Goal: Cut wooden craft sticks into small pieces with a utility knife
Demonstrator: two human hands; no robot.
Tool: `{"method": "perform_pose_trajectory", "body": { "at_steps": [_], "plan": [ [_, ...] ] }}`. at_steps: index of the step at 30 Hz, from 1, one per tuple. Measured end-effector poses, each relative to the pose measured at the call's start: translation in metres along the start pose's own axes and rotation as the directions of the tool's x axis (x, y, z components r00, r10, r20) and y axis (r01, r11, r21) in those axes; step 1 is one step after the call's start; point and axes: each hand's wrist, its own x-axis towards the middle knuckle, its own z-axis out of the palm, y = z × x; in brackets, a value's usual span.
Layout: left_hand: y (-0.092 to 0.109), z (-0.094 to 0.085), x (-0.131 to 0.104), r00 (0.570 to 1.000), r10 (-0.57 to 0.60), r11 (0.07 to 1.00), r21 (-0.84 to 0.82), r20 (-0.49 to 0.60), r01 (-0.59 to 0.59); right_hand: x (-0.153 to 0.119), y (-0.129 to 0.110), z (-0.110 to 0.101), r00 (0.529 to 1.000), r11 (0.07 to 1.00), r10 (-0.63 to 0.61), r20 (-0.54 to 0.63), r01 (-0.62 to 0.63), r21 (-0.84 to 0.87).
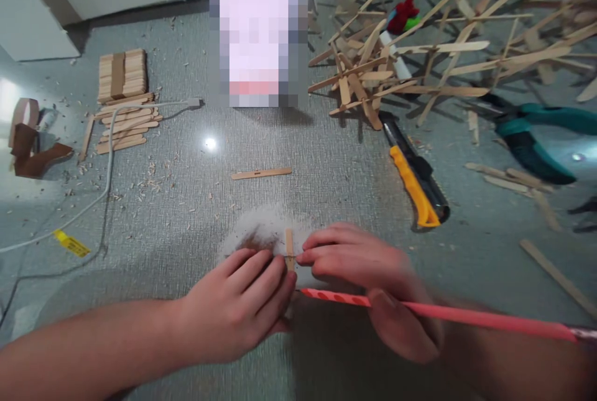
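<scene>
A small wooden stick [289, 243] stands lengthwise between my two hands, over a whitish patch of the table [237, 225] with a dark smudge. A thin dark line crosses the stick. My left hand [245, 298] lies beside it with fingers bent together, the fingertips at the stick's left edge; what they hold, if anything, is hidden. My right hand [373, 283] is on the other side, its fingertips near the stick's right edge. A pink-red pencil [476, 316] rests in the right hand by the thumb, its tip pointing left toward my left fingers. Another stick [262, 173] with a small slot lies farther forward.
Bundled sticks [122, 75], loose sticks [128, 124] and a white cable [110, 158] are at left. A blurred-out object [254, 28] is at top centre. At right are crossed sticks [364, 78], a yellow-black cutter [415, 180] and teal pliers [527, 133].
</scene>
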Motion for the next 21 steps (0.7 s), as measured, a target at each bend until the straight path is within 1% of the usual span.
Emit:
{"method": "perform_pose_trajectory", "body": {
  "at_steps": [4,8,14,18,21],
  "plan": [
    [-0.0005,0.0006,-0.0001,1.0,-0.003,1.0,0.014,0.002,0.003,-0.0028,0.0013,0.0008,0.997,0.998,0.051,-0.059,-0.049,0.032],
    [-0.0019,-0.0007,0.0015,1.0,0.008,1.0,0.012,-0.004,-0.008,-0.0041,0.0008,0.0,0.995,0.995,0.092,-0.042,-0.09,0.037],
    [-0.0016,-0.0019,0.0031,0.999,-0.01,1.0,-0.013,-0.032,0.01,-0.0069,0.0029,-0.0004,0.996,0.997,0.066,-0.057,-0.063,0.054],
    [-0.0009,0.0001,0.0011,1.0,-0.015,1.0,-0.027,-0.028,0.014,-0.0048,0.003,-0.001,0.999,0.999,0.033,-0.005,-0.033,0.037],
    [-0.0005,0.0019,-0.0006,0.999,-0.019,0.999,-0.033,-0.025,0.018,-0.0029,0.0021,-0.0014,1.0,1.0,0.017,0.006,-0.017,0.026]
  ]
}}
